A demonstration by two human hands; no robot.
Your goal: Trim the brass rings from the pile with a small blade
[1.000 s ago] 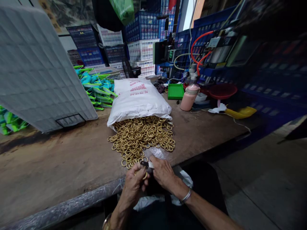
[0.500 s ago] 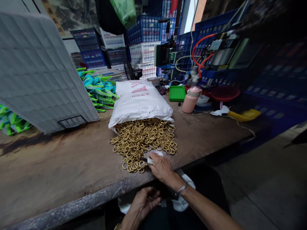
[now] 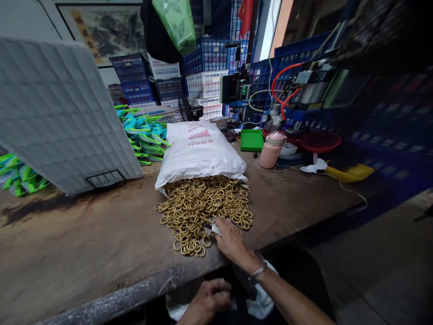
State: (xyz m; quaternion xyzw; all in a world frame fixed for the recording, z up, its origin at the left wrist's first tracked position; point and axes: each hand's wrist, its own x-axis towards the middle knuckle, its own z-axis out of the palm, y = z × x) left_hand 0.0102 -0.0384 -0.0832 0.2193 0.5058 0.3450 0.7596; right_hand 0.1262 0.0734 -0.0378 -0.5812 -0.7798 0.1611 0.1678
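My right hand (image 3: pixel 232 241), with a bracelet on its wrist, is closed on a small flat tool (image 3: pixel 215 229) with a pale body and a dark tip. The tool's exact kind does not show. Its tip reaches into the near edge of a heap of brass-coloured rings (image 3: pixel 199 203). These rings spill from the open mouth of a white sack (image 3: pixel 203 155) with red print, lying on the worktable. Below the table edge my left hand (image 3: pixel 213 295) hovers over the lap with fingers curled in; whatever they hold is hidden.
A pale ribbed panel (image 3: pixel 64 117) stands at left, with bunches of green and blue plastic pieces (image 3: pixel 145 133) behind it. Toward the right are a green tray (image 3: pixel 252 141), a pink bottle (image 3: pixel 271 151), a red dish (image 3: pixel 320 142) and a yellow scoop (image 3: pixel 352 173). Stacked crates (image 3: pixel 206 85) fill the back.
The camera view has tilted up a little. My right hand has moved over the heap's near edge, and a few rings there have shifted. My left hand's fingers have curled closed.
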